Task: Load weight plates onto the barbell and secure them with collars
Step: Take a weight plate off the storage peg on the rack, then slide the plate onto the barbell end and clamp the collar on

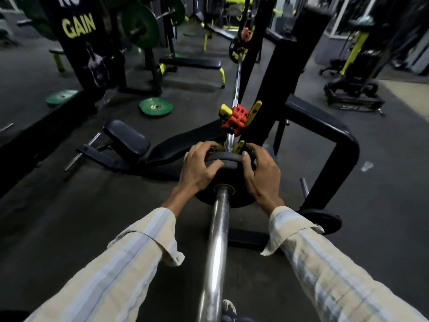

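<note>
Dim gym floor [58, 228] lies under a chrome steel barbell [218, 240]; left hand [199, 169] and right hand [261, 174] fingers clamp its round black weight plate [228, 169], before a red plastic collar [234, 118].

A gym: benches [190, 63], green weight plates [156, 106], racked barbell [217, 242], dark rubber floor [58, 217].

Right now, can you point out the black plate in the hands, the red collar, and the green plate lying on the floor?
black plate [224, 168]: head view, on its face between the hands.
red collar [234, 119]: head view, on its body.
green plate [156, 106]: head view, on its flat top.
</note>
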